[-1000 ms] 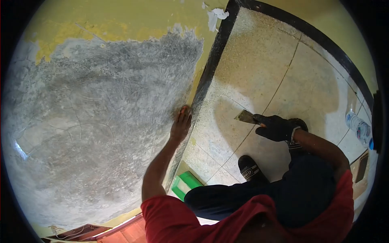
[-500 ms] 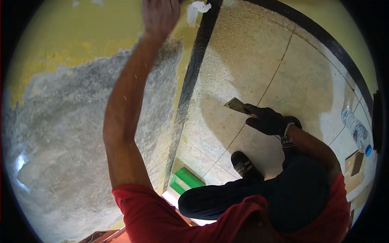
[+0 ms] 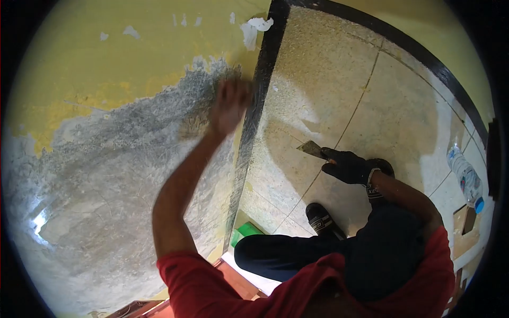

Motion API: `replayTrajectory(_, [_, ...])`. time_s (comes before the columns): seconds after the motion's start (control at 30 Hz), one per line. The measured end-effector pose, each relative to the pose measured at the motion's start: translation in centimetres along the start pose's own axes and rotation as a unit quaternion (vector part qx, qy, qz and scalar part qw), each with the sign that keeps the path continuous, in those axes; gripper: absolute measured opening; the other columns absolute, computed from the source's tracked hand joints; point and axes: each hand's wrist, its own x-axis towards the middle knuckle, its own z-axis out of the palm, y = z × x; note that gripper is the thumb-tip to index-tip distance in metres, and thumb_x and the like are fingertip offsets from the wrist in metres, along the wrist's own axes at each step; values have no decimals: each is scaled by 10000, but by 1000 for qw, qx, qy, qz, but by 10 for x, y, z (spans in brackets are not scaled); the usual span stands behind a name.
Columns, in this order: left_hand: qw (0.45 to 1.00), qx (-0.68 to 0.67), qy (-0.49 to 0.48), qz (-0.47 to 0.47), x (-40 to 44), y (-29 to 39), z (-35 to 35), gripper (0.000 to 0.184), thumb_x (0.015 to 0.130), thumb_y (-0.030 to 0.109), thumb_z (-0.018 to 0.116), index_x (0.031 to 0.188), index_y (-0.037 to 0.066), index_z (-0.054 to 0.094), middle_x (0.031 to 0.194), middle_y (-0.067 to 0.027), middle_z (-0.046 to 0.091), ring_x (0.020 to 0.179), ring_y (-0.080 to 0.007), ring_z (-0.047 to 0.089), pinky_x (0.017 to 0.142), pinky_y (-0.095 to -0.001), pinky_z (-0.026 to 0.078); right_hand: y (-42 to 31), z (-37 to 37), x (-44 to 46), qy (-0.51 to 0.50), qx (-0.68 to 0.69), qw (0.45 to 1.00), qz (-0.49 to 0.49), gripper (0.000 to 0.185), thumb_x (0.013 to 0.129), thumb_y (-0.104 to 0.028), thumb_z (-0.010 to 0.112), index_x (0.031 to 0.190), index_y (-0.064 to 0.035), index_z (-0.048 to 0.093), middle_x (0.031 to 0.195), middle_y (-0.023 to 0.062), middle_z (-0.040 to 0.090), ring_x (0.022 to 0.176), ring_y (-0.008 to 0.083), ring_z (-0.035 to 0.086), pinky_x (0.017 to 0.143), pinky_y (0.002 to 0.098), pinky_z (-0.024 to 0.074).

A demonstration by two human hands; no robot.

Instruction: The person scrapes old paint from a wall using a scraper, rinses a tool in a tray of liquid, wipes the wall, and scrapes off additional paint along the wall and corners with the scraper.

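Patchy grey wall (image 3: 122, 175) beside speckled floor tiles (image 3: 339, 95), black border (image 3: 263, 69) between.

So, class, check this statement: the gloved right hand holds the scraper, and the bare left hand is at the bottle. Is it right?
Not quite: the left hand is at the wall, as the head view shows. The gloved right hand does hold the scraper.

Wall (image 3: 101, 185): rough, matt grey plaster (image 3: 143, 124); chipped yellow-green paint (image 3: 154, 58).
Floor tiles (image 3: 323, 69) dull, gritty-looking; water bottle (image 3: 465, 176) clear plastic; glove (image 3: 348, 167) black cloth; scraper blade (image 3: 312, 149) dull metal.
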Motion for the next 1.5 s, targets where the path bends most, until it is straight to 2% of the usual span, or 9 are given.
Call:
replayTrajectory(0.1, [971,180,140,-75,112,-106,-58,351,813,208,536,1153,117,531,1177,-159,501,1083,-325,488,934,-470,385,-23,-13,0,-18,19,999,25,608,864,-402,533,1336,-43,400,980,216,621,915,361,601,792,414,467])
replayTrajectory(0.3, [931,93,332,-117,159,-163,-94,345,890,170,454,1185,-7,479,1176,-236,499,1161,-414,424,1031,-564,280,-11,-6,4,-9,56,997,50,580,844,-397,552,1306,-65,439,1039,221,619,978,375,592,829,426,468])
replayTrajectory(0.7, [993,-80,23,78,30,-13,4,262,802,234,530,1009,96,611,1167,-130,516,1226,-356,397,1064,-526,267,-3,-5,1,23,28,998,52,615,843,-426,559,1298,-31,439,1119,215,594,1047,368,567,890,412,448])
replayTrajectory(0.97, [964,166,151,-140,49,-272,-183,522,762,176,626,1268,181,497,1249,-50,546,1205,-243,462,1008,-513,294,15,-6,11,72,42,996,25,610,848,-416,560,1297,-21,442,1134,225,586,1057,360,565,898,396,446])
replayTrajectory(1.0, [935,257,156,-185,56,-282,-227,531,867,370,423,1259,13,402,1253,-199,437,1228,-422,337,977,-697,210,15,-3,13,79,43,996,17,605,851,-410,561,1297,-19,442,1124,224,590,1048,359,568,895,393,447])
replayTrajectory(1.07, [865,332,244,-287,42,-291,-262,490,748,170,631,1226,154,526,1195,-37,571,1146,-243,494,963,-470,327,-9,-16,9,36,57,997,44,596,855,-400,560,1296,-16,444,1138,221,587,1053,354,567,897,388,447])
replayTrajectory(1.23, [948,54,263,-168,8,-246,-180,414,785,229,609,1181,131,536,1134,-67,570,1011,-232,524,906,-442,349,-13,-3,6,34,51,998,-9,597,854,-401,564,1299,-23,444,1159,219,580,1069,349,565,897,392,449])
replayTrajectory(1.37, [974,188,15,-125,-27,-42,-65,451,863,251,476,1275,72,432,1335,-189,421,1113,-322,489,1023,-608,252,-22,-16,-8,31,45,998,11,598,852,-408,563,1299,-27,447,1179,221,569,1090,356,551,917,395,438])
replayTrajectory(1.5, [992,-65,-66,-87,-94,19,-34,391,855,213,512,1243,169,496,1378,-148,383,1185,-301,458,1007,-629,247,-15,-19,-14,24,44,999,21,607,849,-418,561,1294,-20,453,1188,234,559,1097,371,542,933,401,428])
